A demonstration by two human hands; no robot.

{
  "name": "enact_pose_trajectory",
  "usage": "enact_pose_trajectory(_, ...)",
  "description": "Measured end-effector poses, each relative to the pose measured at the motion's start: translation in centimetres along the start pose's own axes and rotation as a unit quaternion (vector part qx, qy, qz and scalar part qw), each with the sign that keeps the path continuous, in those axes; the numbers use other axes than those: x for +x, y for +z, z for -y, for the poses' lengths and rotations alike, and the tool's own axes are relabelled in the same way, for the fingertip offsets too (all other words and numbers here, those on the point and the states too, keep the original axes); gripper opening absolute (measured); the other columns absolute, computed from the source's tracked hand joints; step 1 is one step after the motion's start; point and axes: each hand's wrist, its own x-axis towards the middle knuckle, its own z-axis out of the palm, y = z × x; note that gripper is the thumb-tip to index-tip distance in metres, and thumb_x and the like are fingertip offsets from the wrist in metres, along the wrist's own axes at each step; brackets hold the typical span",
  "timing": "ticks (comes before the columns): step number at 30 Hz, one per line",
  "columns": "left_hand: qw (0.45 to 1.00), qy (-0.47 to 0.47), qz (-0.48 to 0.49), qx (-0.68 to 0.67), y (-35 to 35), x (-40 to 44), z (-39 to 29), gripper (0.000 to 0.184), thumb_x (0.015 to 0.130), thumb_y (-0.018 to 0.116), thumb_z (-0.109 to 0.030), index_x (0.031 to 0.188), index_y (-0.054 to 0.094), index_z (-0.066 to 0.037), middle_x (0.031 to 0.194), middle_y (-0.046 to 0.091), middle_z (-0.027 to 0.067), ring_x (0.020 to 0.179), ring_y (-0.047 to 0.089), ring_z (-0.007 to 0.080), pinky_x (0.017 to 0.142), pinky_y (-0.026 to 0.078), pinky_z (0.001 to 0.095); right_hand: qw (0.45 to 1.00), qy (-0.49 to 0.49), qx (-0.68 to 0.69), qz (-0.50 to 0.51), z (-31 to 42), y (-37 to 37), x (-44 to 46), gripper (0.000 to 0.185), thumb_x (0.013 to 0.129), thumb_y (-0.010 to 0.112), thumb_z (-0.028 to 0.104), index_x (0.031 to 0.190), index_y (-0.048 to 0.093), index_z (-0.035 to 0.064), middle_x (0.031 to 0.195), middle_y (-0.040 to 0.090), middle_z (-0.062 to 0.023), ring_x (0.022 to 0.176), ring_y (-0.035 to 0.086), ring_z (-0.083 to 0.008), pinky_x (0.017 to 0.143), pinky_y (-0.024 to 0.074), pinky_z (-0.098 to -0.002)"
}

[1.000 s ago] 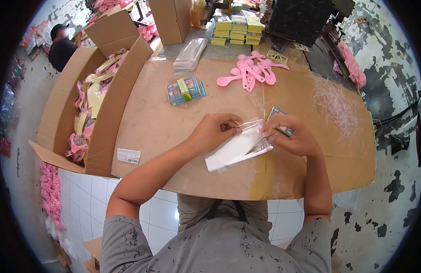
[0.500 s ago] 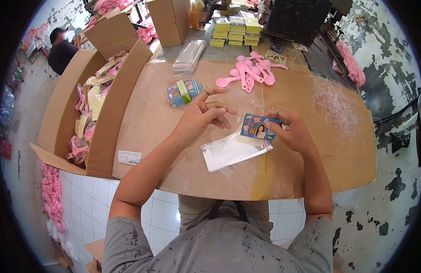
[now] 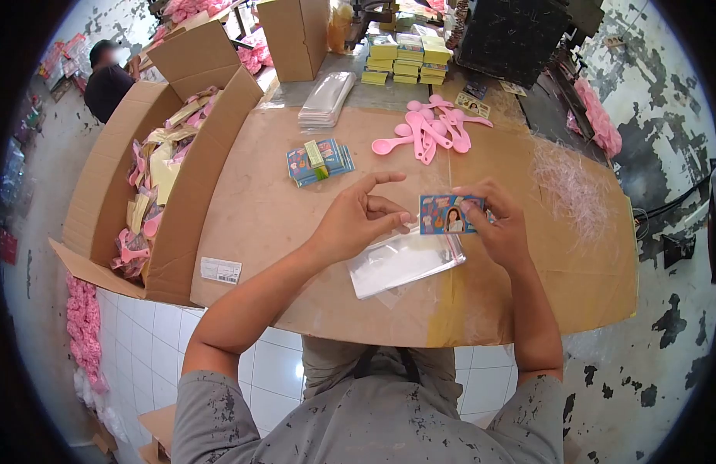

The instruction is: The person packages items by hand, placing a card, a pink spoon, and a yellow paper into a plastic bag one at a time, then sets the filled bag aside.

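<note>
Right hand: the fingers and thumb of the right hand [image 3: 498, 222] pinch a blue printed card [image 3: 435, 216], held above the tabletop [image 3: 551, 290].
Left hand: half-open, the left hand [image 3: 363, 222] has its fingers parted and curled toward the card, apart from it.
Clear sleeves: below both hands, a flat pile of clear sleeves [image 3: 404, 269] lies near the tabletop's near edge.
Card bundle: banded blue cards [image 3: 302, 164] rest beyond the left hand.
Spoons: pink spoons [image 3: 435, 133] heap toward the far edge.
Strands: thin plastic strands [image 3: 572, 185] tangle near the far right corner.
Carton: an open carton [image 3: 194, 201], filled with pink and yellow pieces, stands along the left edge.
</note>
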Motion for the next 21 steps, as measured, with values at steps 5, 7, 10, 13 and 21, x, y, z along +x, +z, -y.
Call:
enact_pose_trajectory(5,0.998,-0.022,0.054,0.038,0.3,-0.3,0.2,0.050,0.099,0.067,-0.001,0.145,0.047,0.000,0.103,0.077,0.0153,0.094,0.074,0.0154,0.086,0.057,0.0278,0.999,-0.032,-0.030,0.028,0.2,1.3,-0.2,0.021,0.093,0.069,0.002,0.113,0.075,0.0032,0.097,0.067,-0.0056,0.083,0.063,-0.0117,0.074,0.0485,-0.0254)
enact_pose_trajectory(7,0.998,-0.027,0.054,0.021,0.4,-0.4,0.4,0.048,0.099,0.067,-0.001,0.144,0.048,0.000,0.103,0.077,0.0142,0.092,0.073,0.0142,0.085,0.057,0.0275,1.000,-0.002,-0.012,0.012,0.3,1.4,-0.3,0.021,0.093,0.069,0.002,0.113,0.075,0.0031,0.098,0.067,-0.0056,0.084,0.063,-0.0122,0.075,0.0490,-0.0256)
enact_pose_trajectory(10,0.999,-0.032,0.032,0.029,-0.1,-0.3,0.6,0.047,0.100,0.066,-0.002,0.144,0.048,0.000,0.100,0.076,0.0116,0.089,0.072,0.0126,0.085,0.057,0.0276,1.000,0.028,0.013,-0.003,-0.2,1.1,-0.1,0.022,0.093,0.069,0.001,0.113,0.075,0.0031,0.098,0.067,-0.0062,0.087,0.064,-0.0134,0.076,0.0500,-0.0263)
enact_pose_trajectory(13,0.999,-0.011,0.029,0.036,-0.1,-0.3,0.8,0.043,0.099,0.067,-0.005,0.139,0.052,0.000,0.097,0.078,0.0109,0.086,0.074,0.0138,0.077,0.058,0.0287,1.000,0.025,0.015,0.009,-0.8,1.3,-0.3,0.022,0.092,0.069,0.001,0.113,0.074,0.0030,0.100,0.068,-0.0067,0.089,0.064,-0.0141,0.077,0.0504,-0.0271)
enact_pose_trajectory(21,0.989,-0.046,0.074,0.121,0.2,-0.6,-0.6,0.045,0.098,0.071,-0.009,0.139,0.055,-0.004,0.101,0.077,0.0115,0.094,0.073,0.0132,0.087,0.059,0.0315,0.998,0.023,0.000,0.057,-1.2,2.4,-0.7,0.023,0.090,0.073,0.002,0.114,0.074,0.0029,0.100,0.070,-0.0074,0.090,0.064,-0.0148,0.078,0.0508,-0.0285)
